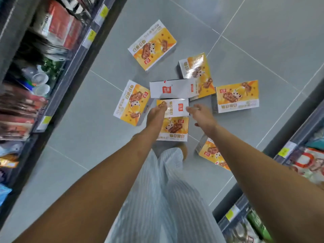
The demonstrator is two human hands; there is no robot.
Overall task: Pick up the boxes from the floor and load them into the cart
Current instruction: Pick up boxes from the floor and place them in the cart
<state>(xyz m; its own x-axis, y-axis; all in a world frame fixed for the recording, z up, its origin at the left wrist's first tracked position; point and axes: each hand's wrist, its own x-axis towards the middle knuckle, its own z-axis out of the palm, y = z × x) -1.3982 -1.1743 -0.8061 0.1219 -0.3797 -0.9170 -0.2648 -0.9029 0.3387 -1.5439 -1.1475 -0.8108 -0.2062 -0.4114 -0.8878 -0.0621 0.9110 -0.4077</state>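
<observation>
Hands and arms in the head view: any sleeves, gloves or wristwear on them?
No. The left arm and right arm are bare as far up as the frame shows: no sleeves. The left hand and right hand are ungloved; no watch, band or ring shows, though blur could hide something small. Below are loose pale trousers with fine stripes.

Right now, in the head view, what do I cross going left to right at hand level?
Left shelving, leftmost orange box, left hand, centre box, right hand, right orange box, right shelving.
</observation>
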